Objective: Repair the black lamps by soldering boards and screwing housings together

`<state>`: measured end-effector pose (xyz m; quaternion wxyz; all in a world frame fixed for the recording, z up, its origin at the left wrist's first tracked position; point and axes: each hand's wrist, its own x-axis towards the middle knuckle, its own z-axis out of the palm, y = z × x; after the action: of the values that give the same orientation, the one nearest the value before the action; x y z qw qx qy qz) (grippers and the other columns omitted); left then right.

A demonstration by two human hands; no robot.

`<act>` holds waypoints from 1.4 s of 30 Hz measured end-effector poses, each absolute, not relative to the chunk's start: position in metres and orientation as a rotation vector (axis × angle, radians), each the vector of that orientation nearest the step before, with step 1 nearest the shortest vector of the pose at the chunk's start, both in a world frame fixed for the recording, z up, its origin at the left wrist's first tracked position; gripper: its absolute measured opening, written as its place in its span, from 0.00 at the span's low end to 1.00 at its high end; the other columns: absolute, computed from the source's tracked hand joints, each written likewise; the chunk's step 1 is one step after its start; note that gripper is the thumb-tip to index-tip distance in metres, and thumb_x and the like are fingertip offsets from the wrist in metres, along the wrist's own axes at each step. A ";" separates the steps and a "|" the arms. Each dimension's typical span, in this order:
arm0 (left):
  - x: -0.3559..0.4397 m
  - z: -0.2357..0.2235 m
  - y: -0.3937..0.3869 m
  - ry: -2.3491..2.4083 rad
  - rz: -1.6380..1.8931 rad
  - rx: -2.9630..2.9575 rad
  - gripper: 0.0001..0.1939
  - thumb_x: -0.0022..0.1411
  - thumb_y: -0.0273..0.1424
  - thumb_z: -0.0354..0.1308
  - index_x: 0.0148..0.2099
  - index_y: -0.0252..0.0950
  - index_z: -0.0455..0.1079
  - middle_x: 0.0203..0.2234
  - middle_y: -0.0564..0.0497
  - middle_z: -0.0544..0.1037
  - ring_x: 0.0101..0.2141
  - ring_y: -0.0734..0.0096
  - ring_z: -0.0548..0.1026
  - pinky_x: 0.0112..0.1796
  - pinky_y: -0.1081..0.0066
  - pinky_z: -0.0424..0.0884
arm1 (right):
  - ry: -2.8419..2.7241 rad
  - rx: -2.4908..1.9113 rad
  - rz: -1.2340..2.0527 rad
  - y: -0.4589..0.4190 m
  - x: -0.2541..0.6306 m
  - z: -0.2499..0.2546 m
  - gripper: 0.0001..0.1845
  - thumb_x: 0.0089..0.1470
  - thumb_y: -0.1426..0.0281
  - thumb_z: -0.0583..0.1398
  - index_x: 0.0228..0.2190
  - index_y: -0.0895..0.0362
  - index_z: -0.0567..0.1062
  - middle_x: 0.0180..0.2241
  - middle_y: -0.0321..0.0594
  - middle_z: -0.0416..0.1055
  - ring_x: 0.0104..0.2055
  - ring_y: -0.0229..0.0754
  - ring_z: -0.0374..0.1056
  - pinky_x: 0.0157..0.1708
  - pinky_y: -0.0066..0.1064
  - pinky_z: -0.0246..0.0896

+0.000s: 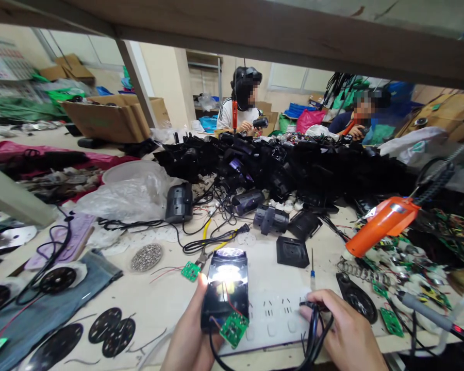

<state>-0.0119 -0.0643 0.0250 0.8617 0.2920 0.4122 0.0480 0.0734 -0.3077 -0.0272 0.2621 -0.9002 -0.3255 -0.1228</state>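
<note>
My left hand (193,327) grips a black lamp housing (226,293) upright near the table's front edge. Its upper end glows bright white. A small green circuit board (234,329) hangs on wires at its lower front, and a black cable leaves the bottom. My right hand (342,327) is closed around a bundled black power cord (313,335). Its fingertips are at the right end of a white power strip (270,314); whether the plug sits in a socket I cannot tell. A screwdriver (313,275) lies just beyond that hand.
Black housings (270,219) heap up across the back. An orange electric screwdriver (382,226) hangs on a spring at right, above loose circuit boards; a soldering iron (425,312) is nearby. Yellow-handled cutters (205,239) and a dish of screws (147,257) lie left. Two people work opposite.
</note>
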 end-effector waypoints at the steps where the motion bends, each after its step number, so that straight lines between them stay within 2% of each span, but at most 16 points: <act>1: -0.012 0.023 -0.063 0.858 0.099 0.613 0.20 0.66 0.39 0.53 0.50 0.27 0.72 0.34 0.37 0.82 0.30 0.54 0.82 0.30 0.58 0.81 | -0.879 -2.441 -0.335 -0.308 0.073 -0.027 0.11 0.62 0.59 0.57 0.35 0.53 0.72 0.30 0.38 0.75 0.30 0.41 0.75 0.29 0.25 0.69; 6: -0.013 0.016 -0.059 0.824 0.086 0.591 0.23 0.66 0.40 0.53 0.53 0.26 0.71 0.36 0.35 0.82 0.31 0.53 0.82 0.35 0.53 0.80 | -0.877 -2.456 -0.317 -0.308 0.073 -0.027 0.12 0.62 0.57 0.57 0.35 0.52 0.72 0.31 0.37 0.76 0.30 0.40 0.75 0.28 0.25 0.69; 13: -0.012 0.017 -0.060 0.837 0.104 0.576 0.22 0.67 0.39 0.51 0.53 0.27 0.70 0.34 0.36 0.82 0.29 0.55 0.82 0.32 0.58 0.80 | -0.811 -2.473 -0.329 -0.305 0.070 -0.027 0.17 0.62 0.53 0.54 0.34 0.52 0.73 0.31 0.36 0.76 0.29 0.39 0.74 0.28 0.25 0.68; 19: -0.009 0.020 -0.059 0.884 0.141 0.537 0.22 0.69 0.39 0.49 0.53 0.27 0.70 0.39 0.33 0.81 0.31 0.55 0.81 0.32 0.55 0.80 | -0.746 -2.498 -0.355 -0.304 0.067 -0.028 0.21 0.63 0.49 0.51 0.34 0.51 0.74 0.32 0.36 0.77 0.31 0.40 0.75 0.29 0.26 0.68; 23: -0.009 0.022 -0.057 0.879 0.150 0.484 0.22 0.69 0.40 0.49 0.52 0.27 0.70 0.43 0.33 0.80 0.32 0.56 0.81 0.35 0.54 0.79 | -0.833 -2.487 -0.368 -0.306 0.071 -0.026 0.17 0.63 0.53 0.53 0.35 0.50 0.74 0.31 0.34 0.78 0.29 0.39 0.76 0.26 0.23 0.68; 27: -0.008 0.021 -0.052 0.829 0.141 0.477 0.22 0.68 0.40 0.50 0.52 0.27 0.70 0.42 0.33 0.80 0.32 0.57 0.81 0.35 0.56 0.79 | -0.936 -2.496 -0.365 -0.312 0.076 -0.026 0.11 0.61 0.58 0.56 0.36 0.50 0.73 0.31 0.32 0.79 0.28 0.38 0.76 0.25 0.21 0.69; 34: -0.005 0.025 -0.048 0.802 0.105 0.463 0.21 0.69 0.40 0.50 0.51 0.26 0.70 0.40 0.34 0.80 0.29 0.59 0.80 0.31 0.59 0.79 | -0.950 -2.523 -0.320 -0.320 0.079 -0.034 0.08 0.59 0.61 0.58 0.38 0.50 0.73 0.33 0.34 0.79 0.30 0.39 0.77 0.26 0.21 0.70; 42: -0.005 0.023 -0.048 0.760 0.079 0.479 0.21 0.68 0.39 0.50 0.51 0.25 0.69 0.35 0.37 0.80 0.28 0.61 0.79 0.33 0.58 0.79 | -0.932 -2.508 -0.302 -0.318 0.077 -0.031 0.10 0.60 0.59 0.58 0.37 0.50 0.74 0.32 0.36 0.80 0.29 0.42 0.77 0.26 0.23 0.71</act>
<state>-0.0053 -0.0478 0.0234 0.9000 0.2315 0.3673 0.0382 0.0770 -0.3176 -0.0312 0.2225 -0.9081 -0.3375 -0.1094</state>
